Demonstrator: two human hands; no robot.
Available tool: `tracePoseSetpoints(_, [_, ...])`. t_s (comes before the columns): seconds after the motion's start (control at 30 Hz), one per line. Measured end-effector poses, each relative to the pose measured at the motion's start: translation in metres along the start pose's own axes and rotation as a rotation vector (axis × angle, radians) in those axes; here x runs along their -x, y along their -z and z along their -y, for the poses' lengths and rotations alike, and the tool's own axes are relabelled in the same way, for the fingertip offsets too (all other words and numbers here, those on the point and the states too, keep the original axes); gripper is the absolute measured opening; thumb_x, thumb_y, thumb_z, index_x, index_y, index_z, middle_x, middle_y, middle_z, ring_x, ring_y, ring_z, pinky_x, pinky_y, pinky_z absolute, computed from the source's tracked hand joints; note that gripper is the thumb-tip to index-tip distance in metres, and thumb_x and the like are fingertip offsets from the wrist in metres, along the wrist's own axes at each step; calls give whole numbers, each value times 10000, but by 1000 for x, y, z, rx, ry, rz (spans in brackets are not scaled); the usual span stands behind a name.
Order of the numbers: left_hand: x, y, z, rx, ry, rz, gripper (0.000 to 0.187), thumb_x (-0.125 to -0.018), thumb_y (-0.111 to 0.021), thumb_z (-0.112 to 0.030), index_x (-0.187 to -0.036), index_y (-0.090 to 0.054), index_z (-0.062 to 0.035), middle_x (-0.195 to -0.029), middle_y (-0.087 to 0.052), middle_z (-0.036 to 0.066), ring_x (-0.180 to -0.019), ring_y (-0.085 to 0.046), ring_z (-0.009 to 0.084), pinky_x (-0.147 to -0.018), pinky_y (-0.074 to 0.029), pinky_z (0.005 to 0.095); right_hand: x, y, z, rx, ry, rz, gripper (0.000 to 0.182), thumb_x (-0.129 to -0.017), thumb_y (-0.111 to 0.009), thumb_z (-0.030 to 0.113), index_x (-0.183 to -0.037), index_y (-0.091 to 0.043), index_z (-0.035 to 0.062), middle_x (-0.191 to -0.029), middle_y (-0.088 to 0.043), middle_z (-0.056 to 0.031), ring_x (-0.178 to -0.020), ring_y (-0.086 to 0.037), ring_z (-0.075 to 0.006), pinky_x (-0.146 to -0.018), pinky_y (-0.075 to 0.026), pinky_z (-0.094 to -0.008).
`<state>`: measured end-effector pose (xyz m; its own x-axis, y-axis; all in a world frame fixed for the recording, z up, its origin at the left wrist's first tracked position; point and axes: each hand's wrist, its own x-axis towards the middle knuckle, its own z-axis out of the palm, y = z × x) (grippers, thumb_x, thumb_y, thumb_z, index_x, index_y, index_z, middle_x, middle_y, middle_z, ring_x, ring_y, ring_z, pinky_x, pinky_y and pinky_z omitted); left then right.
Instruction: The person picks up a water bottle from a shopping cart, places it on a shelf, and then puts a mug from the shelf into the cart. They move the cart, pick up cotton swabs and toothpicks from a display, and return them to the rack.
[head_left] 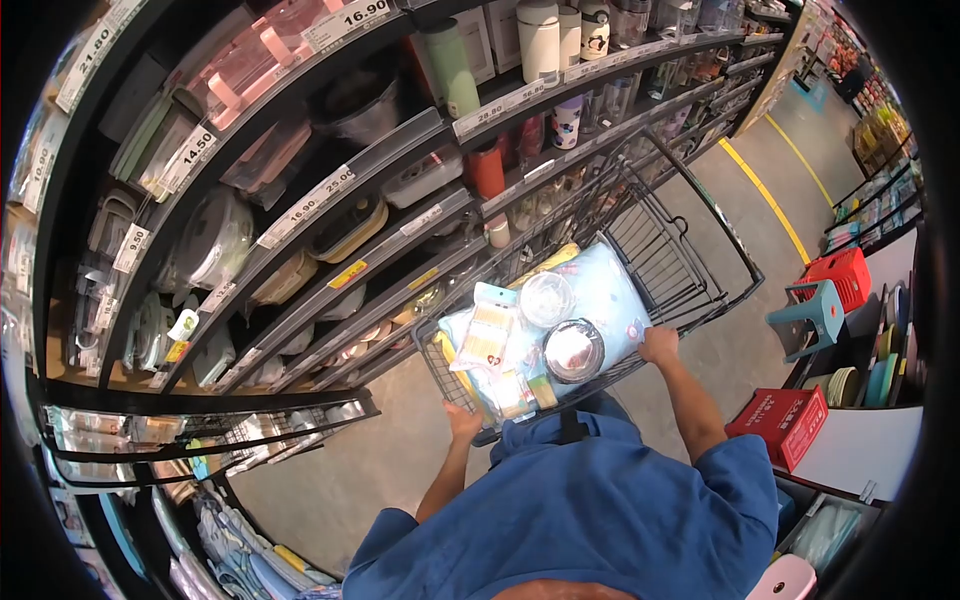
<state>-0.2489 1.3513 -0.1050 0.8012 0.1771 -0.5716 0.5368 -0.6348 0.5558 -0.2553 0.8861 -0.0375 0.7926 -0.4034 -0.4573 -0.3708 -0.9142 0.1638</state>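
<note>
My left hand grips the near bar of a black wire shopping cart, at its left end. My right hand grips the same bar at its right end. Inside the cart lies a pale blue pillow-like pack. On it rest a clear lidded bowl, a dark round lidded container and a flat packet. Small packs sit at the cart's near edge. The front half of the cart holds nothing.
Dark shelves of food containers, bottles and price tags run along the left, close to the cart. A grey aisle floor with yellow lines stretches ahead. Red stools, a teal stool and a red box stand on the right.
</note>
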Motion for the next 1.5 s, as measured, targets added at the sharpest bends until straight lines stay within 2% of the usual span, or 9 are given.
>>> tracePoseSetpoints(0.13, [-15, -14, 27, -20, -76, -77, 1107, -683, -743, -326, -1392, -17, 118, -1340, -298, 360, -1244, -386, 425, -1042, -356, 399, 12, 1, -2, -29, -12, 10, 279, -718, -608, 260, -912, -707, 86, -925, -690, -131, -874, -670, -288, -775, -499, -391])
tracePoseSetpoints(0.23, [-7, -10, 5, -106, 50, -28, 1122, -662, -761, -301, -1394, -19, 115, -1354, -282, 352, -1278, -347, 407, -1043, -353, 399, 14, -6, -8, -85, -13, 11, 280, -710, -611, 257, -906, -706, 81, -922, -689, -135, -865, -673, -286, -770, -502, -386])
tracePoseSetpoints(0.43, [-27, -28, 20, -259, -60, -200, 1120, -624, -772, -267, -1369, -25, 107, -1319, -332, 368, -1237, -388, 439, -1027, -366, 411, 25, -15, -23, -217, 23, -108, 259, -732, -608, 271, -878, -691, 73, -884, -686, -129, -822, -673, -282, -744, -504, -393])
tracePoseSetpoints(0.7, [-18, -20, -25, -311, 324, -137, 1243, -590, -818, -327, -1424, 36, 17, -1333, -405, 262, -1239, -436, 346, -1021, -389, 381, 42, -29, -34, -310, 138, -225, 252, -759, -593, 299, -853, -665, 77, -843, -675, -131, -794, -653, -299, -699, -506, -425])
tracePoseSetpoints(0.93, [-33, -32, -7, -50, 247, -52, 1203, -560, -837, -288, -1388, -39, 65, -1399, -294, 232, -1263, -394, 294, -1040, -353, 337, 41, -33, -53, -349, 177, -241, 226, -732, -607, 277, -823, -657, 77, -813, -672, -138, -764, -649, -299, -670, -504, -414])
tracePoseSetpoints(1.0, [-26, -48, -12, -241, 295, -221, 1036, -592, -813, -347, -1337, -185, 6, -1317, -424, 233, -1213, -457, 331, -1012, -397, 382, 36, -38, -60, -350, 154, -240, 216, -720, -613, 273, -807, -655, 80, -781, -668, -137, -736, -649, -304, -657, -503, -418])
tracePoseSetpoints(1.2, [9, -57, -34, -176, 180, -136, 1046, -590, -817, -370, -1322, -203, 56, -1277, -442, 275, -1188, -470, 362, -984, -418, 384, 32, -36, -82, -315, 129, -244, 204, -718, -616, 264, -787, -667, 79, -782, -670, -128, -739, -654, -297, -660, -503, -417])
tracePoseSetpoints(1.33, [9, -78, -29, -101, -30, -288, 976, -598, -802, -300, -1284, -225, 87, -1192, -489, 307, -1132, -509, 393, -935, -444, 416, 22, -28, -92, -349, 63, -221, 195, -717, -622, 249, -785, -674, 74, -772, -669, -123, -736, -657, -285, -689, -500, -419])
tracePoseSetpoints(1.5, [21, -95, -53, -42, 40, -252, 869, -617, -771, -270, -1233, -262, 71, -1204, -467, 319, -1120, -508, 418, -933, -436, 437, 6, -25, -109, -282, 62, -244, 232, -737, -616, 278, -812, -690, 71, -769, -672, -140, -709, -662, -304, -662, -518, -419])
